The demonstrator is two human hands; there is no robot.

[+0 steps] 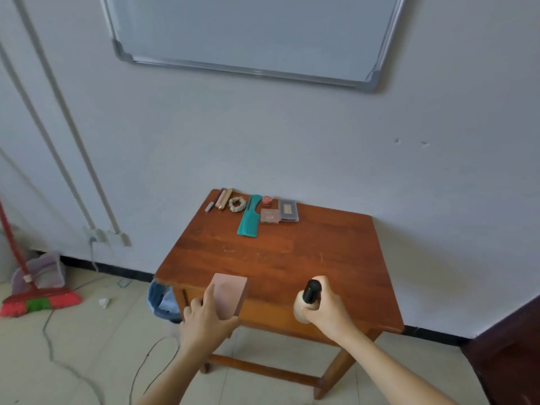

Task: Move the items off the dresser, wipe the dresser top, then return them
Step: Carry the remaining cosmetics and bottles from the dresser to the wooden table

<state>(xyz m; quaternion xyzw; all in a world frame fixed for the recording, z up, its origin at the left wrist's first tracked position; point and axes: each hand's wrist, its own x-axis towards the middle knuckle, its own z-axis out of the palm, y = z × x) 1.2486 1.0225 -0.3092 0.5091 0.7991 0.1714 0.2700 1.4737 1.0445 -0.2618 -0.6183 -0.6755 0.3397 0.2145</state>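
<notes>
The wooden dresser (280, 258) stands against the wall. My left hand (206, 317) grips a pink box (229, 293) at the front left edge of its top. My right hand (324, 308) holds a beige bottle with a black cap (310, 296) over the front edge. Along the back of the top lie a teal comb (249, 216), a scrunchie (237, 204), some slim makeup sticks (219, 199), a small red jar (266, 199), a pink compact (269, 216) and a grey palette (288, 211).
A whiteboard (251, 33) hangs on the wall above. A bin with blue cloth (162, 299) sits left of the dresser. A red broom (38, 302) and dustpan lie on the floor at far left, with cables trailing across the tiles. Dark furniture (511, 346) stands at right.
</notes>
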